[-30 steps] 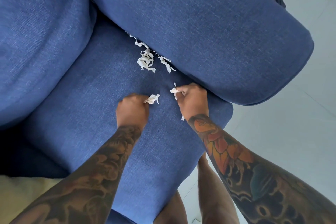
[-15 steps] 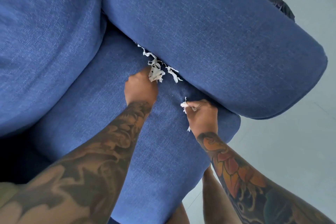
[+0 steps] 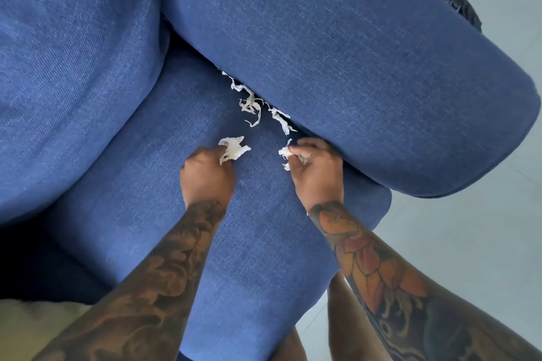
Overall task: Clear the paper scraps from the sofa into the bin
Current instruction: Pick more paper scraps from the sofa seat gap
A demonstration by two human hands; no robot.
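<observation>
So at this point I was looking straight down at the blue sofa (image 3: 258,258), both tattooed forearms reaching out over the seat cushion. My left hand (image 3: 206,176) was curled into a loose fist, fingers (image 3: 205,155) pressed together and pinching a crumpled white wad of paper (image 3: 233,148) that stuck out past the knuckles, just above the cushion fabric. My right hand (image 3: 318,173) sat just beside the armrest (image 3: 366,67), its fingers (image 3: 308,145) bunched tight around a smaller clump of scraps (image 3: 285,153), with a few shreds poking out on the thumb side and below the hand. Honestly couldn't tell how much paper was tucked inside either fist, only the bits that peeked out. The leftover scraps (image 3: 252,105) were still lying on the sofa, a thin stringy trail running along the crease where the seat cushion met the armrest, a little ahead of both hands and touching neither. One longer torn strip (image 3: 281,120) lay closest to my right hand, right up against the armrest's base. The back cushion (image 3: 73,67) filled the left side of the view, kind of blurry. Off to the right there was pale grey floor (image 3: 469,243), and something dark (image 3: 457,6) peeked out behind the top of the armrest, too cut off for me to say what it was. My bare legs showed at the bottom edge by the front of the seat.
</observation>
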